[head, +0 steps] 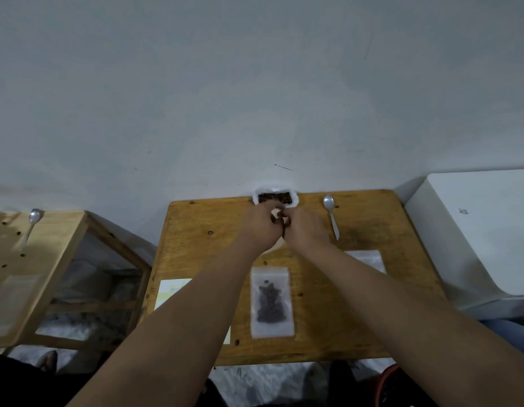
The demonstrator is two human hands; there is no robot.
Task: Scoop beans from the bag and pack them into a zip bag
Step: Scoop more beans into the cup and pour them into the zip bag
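**Two hands pinch a part-filled zip bag beside the bean bag**

Both hands meet at the far middle of the table. The left hand (262, 224) and right hand (306, 227) are curled, fingertips pinching a small clear zip bag (279, 221) between them. Dark beans show through it. The fingers hide its mouth, so I cannot tell whether it is sealed; a grip from both sides suits pressing the zip closed.

Just beyond the knuckles stands the white plastic bag of brown beans (274, 197), its rim rolled open against the wall, near enough for short scoops. A silver metal spoon (331, 215) lies to the right, touched by neither hand, which suggests scooping for this bag is done.

Nearer the person, a filled clear zip bag (271, 302) lies flat in the centre, apart from the empty clear zip bags (365, 258) on the right, so finished and unused ones seem kept separate. A pale yellow paper sheet (174, 292) lies on the left of the worn wooden table (372, 318).
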